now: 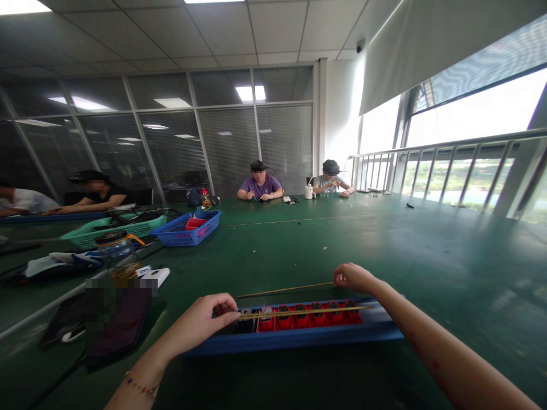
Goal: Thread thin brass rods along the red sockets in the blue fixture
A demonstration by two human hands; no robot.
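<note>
A long blue tray (pixel 294 340) lies on the table before me, with a row of red cups (pixel 301 322) holding dark pieces. Thin straw-coloured sticks (pixel 307 311) stretch lengthwise above the cups; their left ends are at the fingertips of my left hand (pixel 216 313), which is closed on them. Beyond the tray, my right hand (pixel 354 278) has its fingers closed at the right end of another thin stick (pixel 284 290). That stick slants along the table behind the tray. Clear and black small pieces (pixel 247 322) sit at the tray's left end, partly hidden by the sticks.
On the left are a blue basket (pixel 183 234) with a red box, a green basket (pixel 81 233), a jar (pixel 115 250), a white device (pixel 158 277) and a dark blurred item (pixel 119 324). Several people sit around the green table (pixel 419 256). A railing (pixel 448 171) borders the right.
</note>
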